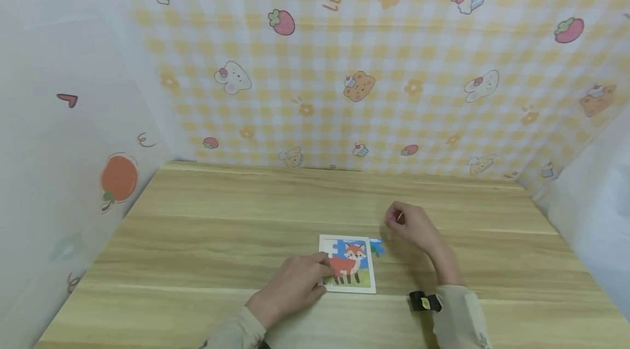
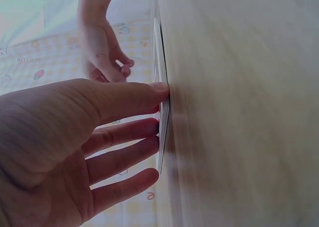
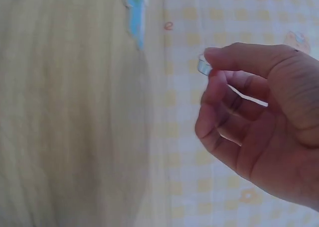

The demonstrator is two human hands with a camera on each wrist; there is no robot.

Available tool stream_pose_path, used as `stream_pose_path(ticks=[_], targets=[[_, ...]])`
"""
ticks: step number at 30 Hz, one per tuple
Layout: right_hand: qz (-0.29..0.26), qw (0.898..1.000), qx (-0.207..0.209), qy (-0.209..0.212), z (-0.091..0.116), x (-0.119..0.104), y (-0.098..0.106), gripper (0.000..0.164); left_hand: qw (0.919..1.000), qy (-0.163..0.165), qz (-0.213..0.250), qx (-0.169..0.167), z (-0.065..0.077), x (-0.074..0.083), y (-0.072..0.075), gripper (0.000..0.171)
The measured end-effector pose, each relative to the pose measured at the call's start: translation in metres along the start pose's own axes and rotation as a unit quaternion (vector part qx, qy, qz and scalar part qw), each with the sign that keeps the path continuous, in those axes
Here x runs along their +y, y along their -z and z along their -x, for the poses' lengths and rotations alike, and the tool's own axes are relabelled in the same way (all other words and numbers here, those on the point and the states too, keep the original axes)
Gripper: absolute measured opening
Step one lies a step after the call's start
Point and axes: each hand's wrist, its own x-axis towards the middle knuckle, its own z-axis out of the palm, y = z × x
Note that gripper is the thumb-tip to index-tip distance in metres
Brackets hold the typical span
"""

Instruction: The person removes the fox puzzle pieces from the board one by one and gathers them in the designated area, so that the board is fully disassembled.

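A square fox puzzle in a white frame (image 1: pixel 372 283) lies on the wooden table. A white gap shows in its upper-left corner. My left hand (image 1: pixel 297 279) rests on the puzzle's left side, fingers extended over the picture. In the left wrist view, the thumb (image 2: pixel 134 95) touches the puzzle's edge. To the right of the frame lies a loose blue puzzle piece (image 1: pixel 377 246) with a bit of green. My right hand (image 1: pixel 412 224) hovers beyond and right of that piece. Its fingers are loosely bent, thumb close to the index fingertip, with nothing seen between them.
The wooden table (image 1: pixel 236 201) runs back to a yellow checked cloth backdrop (image 1: pixel 315 130) with printed cupcakes, bears and strawberries. White printed cloth (image 1: pixel 49 146) hangs on the left side. A black band (image 1: pixel 424 301) is at the right sleeve.
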Motion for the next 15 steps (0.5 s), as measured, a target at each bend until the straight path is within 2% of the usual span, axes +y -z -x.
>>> stream_pose_path(ticks=[2,5,12,15], targets=[[-0.006,1.000,0.006,0.005,-0.001,-0.002,0.003,0.006,1.0000,-0.002,0.000,0.002,-0.001,0.000,0.000,0.025],[-0.005,1.000,-0.006,0.017,-0.003,-0.008,0.002,0.007,1.0000,-0.003,0.001,0.003,-0.002,-0.001,-0.001,0.025],[-0.007,0.995,-0.088,0.056,-0.003,-0.031,-0.014,0.007,0.9999,-0.010,-0.001,0.004,-0.001,-0.001,-0.002,0.026],[-0.012,0.991,-0.107,0.076,-0.002,-0.040,-0.020,0.007,0.9998,-0.013,-0.005,0.010,0.001,-0.001,-0.001,0.026]])
